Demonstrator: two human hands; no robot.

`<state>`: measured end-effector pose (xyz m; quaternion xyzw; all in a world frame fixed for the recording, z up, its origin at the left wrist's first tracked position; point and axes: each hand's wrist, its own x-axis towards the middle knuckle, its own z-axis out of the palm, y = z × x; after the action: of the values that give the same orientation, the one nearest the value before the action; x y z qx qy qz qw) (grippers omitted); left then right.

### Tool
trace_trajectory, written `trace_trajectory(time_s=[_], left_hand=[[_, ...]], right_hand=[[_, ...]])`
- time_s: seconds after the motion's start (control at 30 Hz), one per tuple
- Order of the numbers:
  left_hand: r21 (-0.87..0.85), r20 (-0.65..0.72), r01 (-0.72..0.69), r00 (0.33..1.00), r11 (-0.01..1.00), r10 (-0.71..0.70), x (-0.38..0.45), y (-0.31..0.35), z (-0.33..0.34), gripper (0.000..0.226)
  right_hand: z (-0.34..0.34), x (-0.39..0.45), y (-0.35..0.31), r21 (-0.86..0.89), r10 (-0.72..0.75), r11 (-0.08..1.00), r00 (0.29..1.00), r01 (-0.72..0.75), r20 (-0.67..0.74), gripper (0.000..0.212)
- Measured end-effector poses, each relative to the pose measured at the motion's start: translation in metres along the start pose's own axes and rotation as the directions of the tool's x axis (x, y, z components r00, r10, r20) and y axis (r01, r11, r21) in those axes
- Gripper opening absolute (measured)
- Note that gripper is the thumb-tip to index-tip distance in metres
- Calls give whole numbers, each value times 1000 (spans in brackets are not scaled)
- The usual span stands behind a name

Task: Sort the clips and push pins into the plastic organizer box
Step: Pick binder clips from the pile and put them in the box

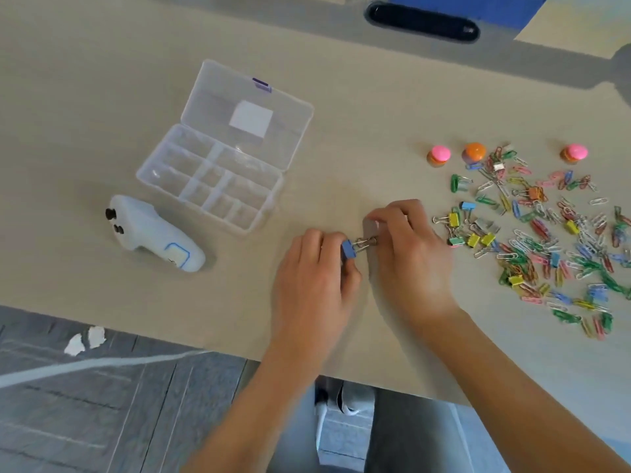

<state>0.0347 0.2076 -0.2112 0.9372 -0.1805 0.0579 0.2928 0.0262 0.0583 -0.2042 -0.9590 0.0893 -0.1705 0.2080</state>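
Hands both pinching blue binder clip [349, 249]: left hand [316, 274] on body, right hand [408, 249] on wire handles (keep grip firm), then carry to organizer box [208, 180].

- One clear plastic organizer box [218, 179], lid open.
- One white handheld controller [153, 232].
- Three round-topped push pin tubs: two pink [439, 156] [574, 153], one orange [474, 152].
- One blue binder clip [349, 249] held between two hands.
- Roughly a dozen more binder clips in the pile, mostly yellow [454, 219].
- Paper clips [560, 240]: dozens, too tangled to count.
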Motion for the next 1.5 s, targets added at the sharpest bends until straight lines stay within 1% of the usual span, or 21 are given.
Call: trace_trajectory(time_s=[0.07, 0.13, 0.2, 0.27, 0.33, 0.43, 0.5, 0.6, 0.67, 0.73, 0.8, 0.87, 0.93, 1.0, 1.1, 1.17, 1.23, 1.37, 1.43, 1.5], left_hand=[[1, -29, -38, 999, 999, 38, -2, -2, 2, 18], [-1, -56, -74, 996, 997, 74, -4, -5, 3, 17], [19, -77, -112, 991, 994, 113, -8, -8, 4, 19], [50, -89, -149, 984, 988, 153, -12, -10, 5, 21], [38, -77, -137, 987, 990, 140, -13, -11, 2, 23], [33, -37, -99, 994, 995, 100, -16, -12, -7, 28], [23, -15, -99, 995, 995, 99, -19, -12, -11, 29], [-56, 23, -85, 996, 995, 87, -20, -12, -19, 39], [-129, -13, -39, 999, 991, 37, -18, -18, -29, 43], [-86, -94, -15, 996, 996, 6, -11, -29, -42, 39], [16, -135, 19, 991, 1000, -17, 1, -43, -53, 28], [131, -113, 67, 992, 989, -52, 12, -52, -60, 16], [205, -84, 99, 993, 974, -83, 19, -59, -61, 13], [236, -82, 109, 992, 966, -92, 21, -62, -58, 12], [249, -94, 88, 993, 964, -66, 22, -62, -54, 15], [233, -96, 64, 994, 971, -42, 23, -60, -52, 20], [196, -92, 31, 996, 980, -13, 23, -56, -50, 26], [117, -95, -86, 991, 989, 97, 25, -45, -40, 25], [100, -109, -91, 989, 991, 102, 30, -38, -38, 29], [124, -128, -65, 988, 990, 81, 36, -31, -35, 28]], right_hand=[[4, -4, 1, 47, 21, 999, 997, -18, -74, 17], [5, -8, 4, 82, 1, 997, 994, 8, -113, 19], [5, -15, 11, 84, -66, 994, 991, 76, -118, 24], [5, -23, 16, 34, -121, 992, 987, 125, -102, 28], [3, -29, 18, -9, -131, 991, 988, 131, -85, 30], [-5, -40, 12, -17, -62, 998, 994, 60, -88, 38], [-10, -46, 7, -1, -19, 1000, 995, 19, -96, 42], [-15, -45, -2, 41, 45, 998, 990, -40, -131, 36], [-14, -40, -6, 72, 44, 997, 985, -32, -169, 30], [-9, -30, -13, 77, 36, 997, 983, -22, -178, 26], [0, -16, -22, 78, 3, 997, 988, 10, -153, 27], [10, 3, -37, 81, -53, 995, 994, 61, -93, 29], [21, 21, -54, 74, -106, 991, 994, 108, -26, 33], [30, 39, -70, 69, -168, 984, 985, 165, 36, 37], [40, 59, -85, 58, -263, 965, 958, 257, 117, 39], [41, 68, -86, 31, -285, 958, 943, 284, 170, 39], [37, 74, -81, -10, -283, 957, 938, 290, 199, 37], [18, 75, -57, -72, -270, 954, 939, 291, 211, 32], [5, 70, -39, -76, -249, 960, 946, 269, 206, 31], [-8, 63, -20, -80, -220, 968, 958, 238, 184, 30]])
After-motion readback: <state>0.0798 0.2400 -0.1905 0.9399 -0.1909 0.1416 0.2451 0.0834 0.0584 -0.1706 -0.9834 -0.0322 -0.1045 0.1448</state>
